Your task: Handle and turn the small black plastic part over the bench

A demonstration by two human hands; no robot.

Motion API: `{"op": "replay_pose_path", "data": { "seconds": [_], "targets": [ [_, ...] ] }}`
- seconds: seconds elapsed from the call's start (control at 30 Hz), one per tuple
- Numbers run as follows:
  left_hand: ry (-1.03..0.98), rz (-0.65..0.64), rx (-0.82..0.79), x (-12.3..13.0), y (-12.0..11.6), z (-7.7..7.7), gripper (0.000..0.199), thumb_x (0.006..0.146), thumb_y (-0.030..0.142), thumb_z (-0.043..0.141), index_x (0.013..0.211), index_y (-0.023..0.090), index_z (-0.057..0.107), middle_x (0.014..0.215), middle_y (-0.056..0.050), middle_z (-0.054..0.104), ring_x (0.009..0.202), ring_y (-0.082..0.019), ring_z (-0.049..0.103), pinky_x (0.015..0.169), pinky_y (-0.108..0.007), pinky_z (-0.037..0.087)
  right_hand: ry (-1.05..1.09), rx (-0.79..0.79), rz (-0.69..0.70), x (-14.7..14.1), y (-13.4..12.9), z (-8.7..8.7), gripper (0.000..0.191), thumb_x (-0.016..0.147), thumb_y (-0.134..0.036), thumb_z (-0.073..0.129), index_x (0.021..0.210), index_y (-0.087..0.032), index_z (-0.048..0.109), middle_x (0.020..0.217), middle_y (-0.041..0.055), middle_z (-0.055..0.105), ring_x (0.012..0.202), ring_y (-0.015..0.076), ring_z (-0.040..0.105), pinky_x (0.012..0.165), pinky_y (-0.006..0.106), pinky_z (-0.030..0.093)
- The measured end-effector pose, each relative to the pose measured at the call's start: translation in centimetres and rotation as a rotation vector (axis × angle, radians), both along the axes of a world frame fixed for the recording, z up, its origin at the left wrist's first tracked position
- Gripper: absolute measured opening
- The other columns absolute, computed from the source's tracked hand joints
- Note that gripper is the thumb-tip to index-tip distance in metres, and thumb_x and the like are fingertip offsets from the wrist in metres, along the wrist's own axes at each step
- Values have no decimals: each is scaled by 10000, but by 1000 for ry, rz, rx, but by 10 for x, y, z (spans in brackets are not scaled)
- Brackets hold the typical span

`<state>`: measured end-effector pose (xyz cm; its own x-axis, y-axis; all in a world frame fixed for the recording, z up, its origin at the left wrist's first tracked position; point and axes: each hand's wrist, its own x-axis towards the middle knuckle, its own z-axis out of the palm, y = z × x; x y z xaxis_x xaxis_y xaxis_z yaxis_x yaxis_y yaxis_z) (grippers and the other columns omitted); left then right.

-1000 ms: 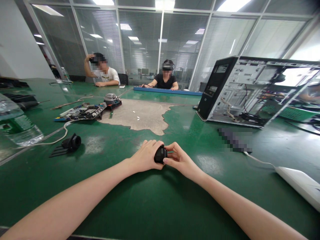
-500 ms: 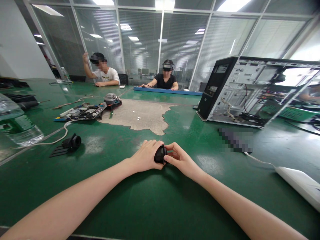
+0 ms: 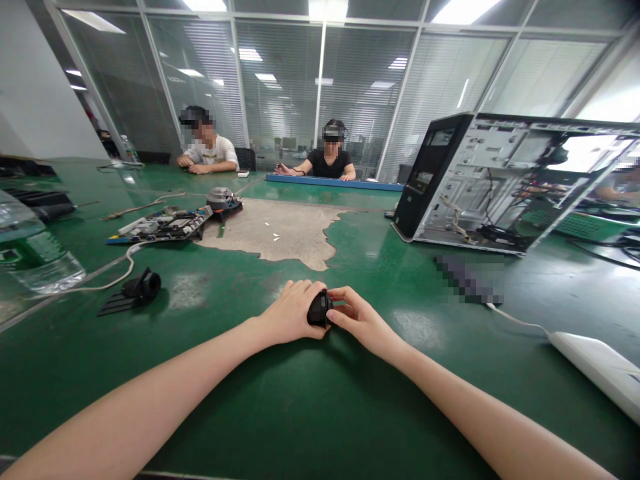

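A small black rounded plastic part (image 3: 317, 311) is held between my two hands, just above or on the green table. My left hand (image 3: 294, 308) wraps around it from the left, its fingers over the far side and its thumb on the near side. With thumb and fingertips, my right hand (image 3: 356, 316) grips the ring-like right end of the same part. Both palms hide much of its shape. Off to the left lies another black plastic piece (image 3: 145, 285), with a round ring and flat prongs.
A circuit board (image 3: 163, 225) with a metal-topped cooler (image 3: 223, 200) sits left of a bare worn patch. An open computer case (image 3: 450, 180) stands at right, near a white power strip (image 3: 595, 367). A plastic bottle (image 3: 37, 250) is at left. Two people sit opposite.
My hands and the black part stay almost still. Across the table, the person in white has lowered a raised hand to the table; the person in black has lifted one hand slightly.
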<state>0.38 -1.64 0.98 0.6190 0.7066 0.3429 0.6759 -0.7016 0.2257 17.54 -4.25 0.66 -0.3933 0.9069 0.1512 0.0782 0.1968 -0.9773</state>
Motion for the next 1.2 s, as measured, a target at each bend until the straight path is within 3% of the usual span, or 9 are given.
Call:
{"op": "replay_pose_path", "data": {
  "seconds": [0.13,0.3,0.53,0.67,0.87,1.07,1.2],
  "targets": [
    [4,-1,14,0,0,-1,539,586,366,611,1047,190,394,938,-50,522,867,-233,481,734,-333,329,41,18,45,1,-1,0,277,714,-310,615,894,-212,428,950,6,522,831,127,562,773,305,446],
    [-6,-1,11,0,0,-1,516,608,390,594,1044,195,400,937,-51,523,872,-235,481,740,-337,328,54,-42,-13,-3,-2,3,257,728,-375,584,842,-214,419,810,-16,547,700,114,565,672,289,463],
    [-7,2,-20,0,0,0,495,611,398,592,1027,202,410,930,-48,520,875,-237,479,736,-336,324,15,-3,-4,-1,2,-2,308,731,-342,585,969,-216,435,973,29,515,865,138,549,786,323,452],
    [8,5,-15,0,0,0,517,586,372,607,1030,200,405,931,-46,519,870,-235,478,727,-330,324,49,2,68,2,0,-1,308,704,-307,626,918,-222,421,982,10,518,839,125,566,798,320,448],
    [1,1,-4,1,0,0,486,612,400,589,1018,199,414,918,-44,520,860,-232,480,724,-330,323,68,-35,-8,-2,0,1,250,725,-352,592,851,-213,426,864,-8,543,725,112,570,691,291,468],
    [2,5,-23,1,0,1,494,609,399,597,1027,207,416,941,-47,519,883,-237,476,740,-335,322,31,1,-2,0,1,0,307,719,-344,599,949,-213,445,977,28,522,856,136,558,775,314,464],
    [10,4,-10,0,1,0,527,585,375,613,1037,202,405,935,-45,521,872,-236,479,732,-331,326,45,-19,58,2,-1,3,311,678,-319,648,886,-221,438,929,-2,538,832,133,574,781,318,456]
  ]
}}
